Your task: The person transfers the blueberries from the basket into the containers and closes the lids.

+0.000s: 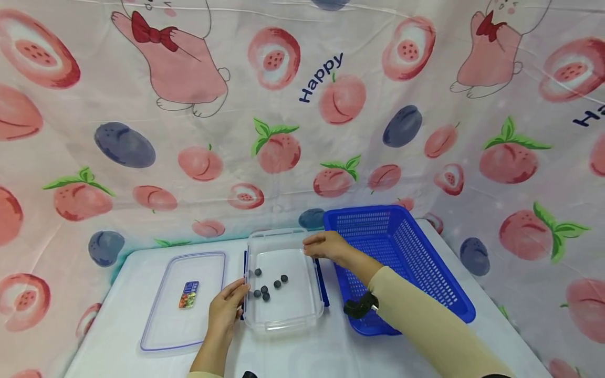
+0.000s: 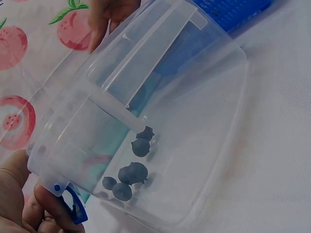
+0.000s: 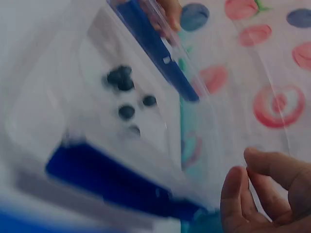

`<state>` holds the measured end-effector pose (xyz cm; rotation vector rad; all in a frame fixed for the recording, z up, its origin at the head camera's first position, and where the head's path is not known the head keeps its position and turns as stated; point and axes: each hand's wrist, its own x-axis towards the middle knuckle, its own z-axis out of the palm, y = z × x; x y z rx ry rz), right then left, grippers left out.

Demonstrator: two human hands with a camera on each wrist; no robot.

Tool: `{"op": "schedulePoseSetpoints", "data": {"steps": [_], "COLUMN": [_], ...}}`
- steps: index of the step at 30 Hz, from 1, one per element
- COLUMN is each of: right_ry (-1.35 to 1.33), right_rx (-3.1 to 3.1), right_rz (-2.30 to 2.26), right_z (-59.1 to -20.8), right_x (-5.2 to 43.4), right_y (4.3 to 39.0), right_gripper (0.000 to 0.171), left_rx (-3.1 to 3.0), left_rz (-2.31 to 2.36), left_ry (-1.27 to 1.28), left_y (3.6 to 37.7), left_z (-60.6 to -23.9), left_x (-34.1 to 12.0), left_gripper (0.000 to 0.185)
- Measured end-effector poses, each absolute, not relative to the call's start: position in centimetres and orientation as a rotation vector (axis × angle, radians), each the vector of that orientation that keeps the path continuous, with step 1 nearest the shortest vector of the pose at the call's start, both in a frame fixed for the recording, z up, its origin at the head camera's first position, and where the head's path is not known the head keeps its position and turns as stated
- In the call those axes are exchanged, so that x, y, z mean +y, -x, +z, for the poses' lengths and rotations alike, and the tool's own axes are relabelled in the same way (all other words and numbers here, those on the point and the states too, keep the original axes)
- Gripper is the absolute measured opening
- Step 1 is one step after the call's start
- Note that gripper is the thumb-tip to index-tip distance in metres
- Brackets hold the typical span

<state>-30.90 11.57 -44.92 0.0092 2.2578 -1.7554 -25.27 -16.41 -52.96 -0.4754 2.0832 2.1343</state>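
Observation:
A clear plastic container (image 1: pixel 295 310) with blue side clips stands in the middle of the table, its top uncovered. Several dark blueberries (image 1: pixel 264 289) lie on its floor, mostly toward the left side. My left hand (image 1: pixel 225 310) grips the container's left rim, thumb above and fingers below beside a blue clip (image 2: pixel 74 206), as the left wrist view shows. Over the far right corner of the container hovers my right hand (image 1: pixel 329 245), its fingers loosely bent. Nothing shows between its thumb and fingertips in the right wrist view, where the hand (image 3: pixel 267 194) is apart from the container.
To the right, a blue perforated basket (image 1: pixel 420 257) stands close against the container's side, partly under the right forearm. A clear lid (image 1: pixel 158 315) with a blue-purple edge and a fruit label (image 1: pixel 189 294) lies flat on the left. Behind the table hangs a peach-patterned cloth (image 1: pixel 279 121).

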Motion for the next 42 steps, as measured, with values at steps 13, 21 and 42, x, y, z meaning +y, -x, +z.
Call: {"op": "schedulePoseSetpoints", "data": {"steps": [13,21,42], "right_ry": [-0.071,-0.156,-0.330], "right_rx": [2.486,2.464,2.590], "right_rz": [-1.648,-1.556,-1.226], "right_z": [-45.9,-47.7,-51.3], "right_x": [23.3,27.3,29.5], "right_y": [29.3,27.9,27.4], "right_gripper": [0.040,0.047,0.032], "left_rx": [2.059,2.076,2.107], "left_rz": [2.140,2.141,2.111], "left_ry": [0.468,0.470,0.486], "left_y": [25.3,25.2,25.3], "left_z": [-53.2,-53.1,-53.3], "left_x": [-16.5,-16.5,-16.3], "left_gripper": [0.052,0.054,0.052]}}
